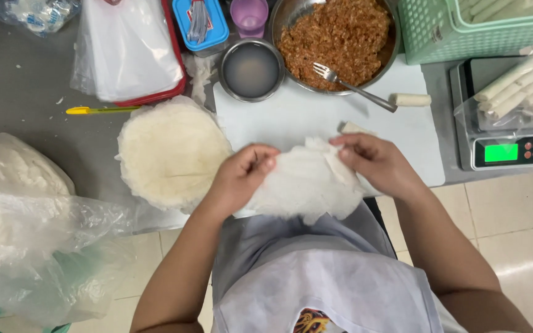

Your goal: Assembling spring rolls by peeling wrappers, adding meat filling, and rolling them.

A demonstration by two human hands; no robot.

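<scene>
Nearest us, our left hand and right hand pinch the top edge of a thin white wrapper, fingers closed on it, thumbs over forefingers. It hangs between them at the near edge of the white cutting board. Left of it sits a round stack of wrappers. Beyond, a pan of brown filling holds a fork, beside a small bowl of water. Right, a scale with a green screen carries a clear bag of white rolls. A blue box sits at the top.
</scene>
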